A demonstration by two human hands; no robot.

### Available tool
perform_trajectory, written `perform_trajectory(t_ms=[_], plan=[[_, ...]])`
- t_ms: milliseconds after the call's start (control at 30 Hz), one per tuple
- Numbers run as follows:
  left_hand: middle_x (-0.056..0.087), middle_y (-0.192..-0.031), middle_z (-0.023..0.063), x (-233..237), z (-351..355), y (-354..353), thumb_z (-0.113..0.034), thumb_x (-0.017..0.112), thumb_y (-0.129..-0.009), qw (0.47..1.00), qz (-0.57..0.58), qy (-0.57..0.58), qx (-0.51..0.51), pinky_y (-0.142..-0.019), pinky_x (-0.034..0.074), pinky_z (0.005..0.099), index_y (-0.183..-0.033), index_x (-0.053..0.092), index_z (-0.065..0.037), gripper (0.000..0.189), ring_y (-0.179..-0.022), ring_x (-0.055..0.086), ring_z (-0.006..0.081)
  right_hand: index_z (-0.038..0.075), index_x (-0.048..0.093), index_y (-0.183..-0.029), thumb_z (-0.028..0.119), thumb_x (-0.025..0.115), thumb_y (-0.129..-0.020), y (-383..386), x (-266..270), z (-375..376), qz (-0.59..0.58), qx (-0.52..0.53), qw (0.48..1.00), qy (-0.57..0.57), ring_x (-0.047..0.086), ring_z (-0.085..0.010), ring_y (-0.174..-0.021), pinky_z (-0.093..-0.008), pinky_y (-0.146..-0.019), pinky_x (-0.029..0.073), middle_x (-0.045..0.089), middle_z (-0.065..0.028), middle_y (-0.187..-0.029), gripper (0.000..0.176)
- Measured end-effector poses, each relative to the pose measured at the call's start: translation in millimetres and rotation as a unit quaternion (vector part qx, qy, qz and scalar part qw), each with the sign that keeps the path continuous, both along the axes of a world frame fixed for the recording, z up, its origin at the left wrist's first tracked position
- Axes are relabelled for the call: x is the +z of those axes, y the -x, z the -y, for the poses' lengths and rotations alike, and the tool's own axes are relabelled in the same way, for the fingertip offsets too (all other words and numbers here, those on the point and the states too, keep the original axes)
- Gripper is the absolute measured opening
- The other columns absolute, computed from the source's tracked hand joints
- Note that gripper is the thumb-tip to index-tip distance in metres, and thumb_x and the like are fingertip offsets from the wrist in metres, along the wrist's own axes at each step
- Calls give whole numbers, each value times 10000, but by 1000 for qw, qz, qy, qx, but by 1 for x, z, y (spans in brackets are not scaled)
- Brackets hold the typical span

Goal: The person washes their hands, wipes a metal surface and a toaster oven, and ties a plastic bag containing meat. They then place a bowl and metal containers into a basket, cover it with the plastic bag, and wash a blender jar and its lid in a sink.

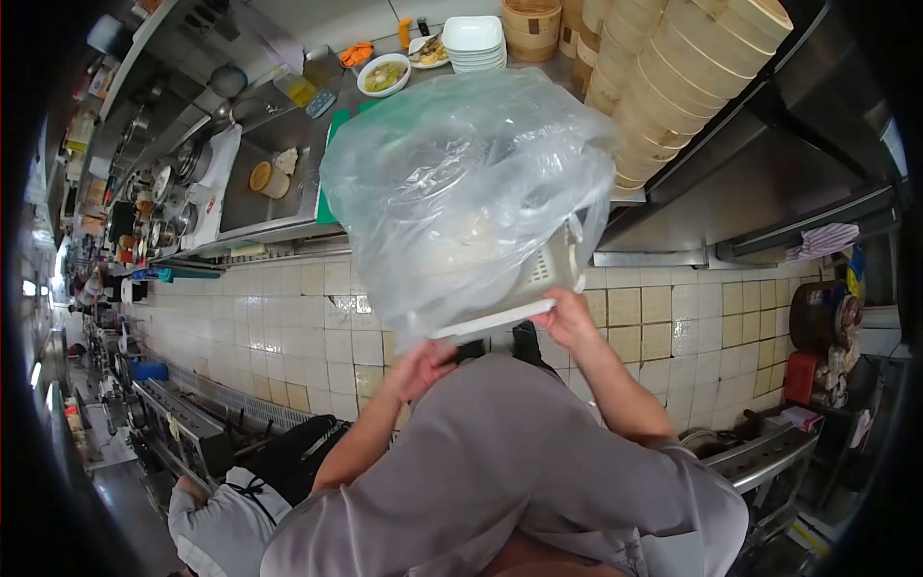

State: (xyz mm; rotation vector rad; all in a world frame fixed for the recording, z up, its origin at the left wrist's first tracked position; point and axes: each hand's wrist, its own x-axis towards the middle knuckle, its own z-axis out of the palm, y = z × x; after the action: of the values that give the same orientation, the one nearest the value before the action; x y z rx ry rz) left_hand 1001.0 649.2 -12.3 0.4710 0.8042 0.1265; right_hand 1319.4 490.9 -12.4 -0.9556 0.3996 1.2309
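Observation:
A white plastic basket (pixel 500 318) with slotted holes is held in front of my body, just off the counter. Loosely filling and covering it is a big clear plastic bag (pixel 433 202), whose pale contents I cannot make out. My right hand (pixel 567 317) is closed on the basket's near right corner, thumb over the rim. At the near left corner, my left hand (pixel 423 370) grips from below with curled fingers, partly under the bag. Behind the bag, a green cutting board (pixel 332 154) shows along its left edge.
Bamboo steamers (pixel 663 87) tower at the back right. White dishes (pixel 475 43) and a soup bowl (pixel 384 75) stand behind the bag. A sink (pixel 255 192) lies left. Another person in a grey top (pixel 226 519) is close by at lower left. The floor (pixel 288 308) is tiled.

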Motion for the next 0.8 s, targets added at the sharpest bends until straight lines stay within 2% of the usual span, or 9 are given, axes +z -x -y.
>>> perform_trajectory(t_ms=[133,300,367,400,500,533,700,733,800], plan=[[570,-1426,163,1,-92,-1,-586,388,-1022,993,77,39,86,-1033,479,644,-1508,401,-71,709,-1205,629,403,-112,499,-1226,27,551,-899,-27,15,15,9,35,999,19,700,-369,-977,-503,-801,656,628,-226,-1147,358],[605,-1389,177,12,-190,-79,-697,406,-956,974,57,-38,-217,-954,529,637,-1498,430,-81,821,-1145,663,405,-102,482,-1249,56,533,-928,-47,28,32,42,82,996,-5,704,-344,-991,-473,-816,664,624,-208,-1128,362],[593,-1408,165,10,-207,-103,-718,417,-936,964,36,-47,-258,-984,502,638,-1489,454,-92,836,-1188,638,398,-98,482,-1252,68,528,-934,-47,37,37,26,88,995,-25,703,-340,-994,-470,-837,662,624,-197,-1121,362],[588,-1418,159,9,-210,-115,-729,422,-926,958,25,-54,-280,-999,489,638,-1484,466,-97,844,-1210,625,394,-80,501,-1234,83,522,-943,-48,29,43,17,101,995,-21,708,-311,-940,-408,-761,663,629,-181,-1114,335],[565,-1447,156,-6,-183,-125,-729,428,-915,987,77,33,-136,-1069,421,633,-1457,504,-106,829,-1286,566,370,-52,552,-1106,107,535,-953,-47,9,51,32,101,994,8,691,-221,-698,-323,-552,599,661,-135,-924,221],[530,-1480,165,-5,-169,-126,-705,432,-921,992,66,60,-88,-1112,352,652,-1458,504,-104,810,-1338,508,372,-10,559,-1134,157,570,-964,-30,16,36,52,25,994,95,609,-153,-580,-239,-417,442,653,-102,-881,239],[487,-1505,168,-2,-166,-118,-701,407,-930,979,127,108,-116,-1082,353,702,-1491,455,-96,827,-1327,508,409,36,567,-1139,256,613,-959,38,16,6,18,-180,980,78,392,-89,-428,-197,-322,244,598,-46,-826,288],[477,-1509,172,3,-166,-118,-700,400,-933,976,132,108,-133,-1072,358,713,-1499,441,-92,832,-1329,504,419,23,567,-1200,247,603,-963,33,-30,30,54,-124,991,-4,560,-139,-547,-249,-417,458,641,-72,-911,328],[472,-1503,190,11,-168,-117,-703,385,-940,977,115,64,-168,-1049,386,717,-1504,422,-79,841,-1331,501,436,25,531,-1315,223,601,-946,52,-6,7,59,-169,983,50,670,-225,-947,-370,-725,590,649,-125,-1156,424]])
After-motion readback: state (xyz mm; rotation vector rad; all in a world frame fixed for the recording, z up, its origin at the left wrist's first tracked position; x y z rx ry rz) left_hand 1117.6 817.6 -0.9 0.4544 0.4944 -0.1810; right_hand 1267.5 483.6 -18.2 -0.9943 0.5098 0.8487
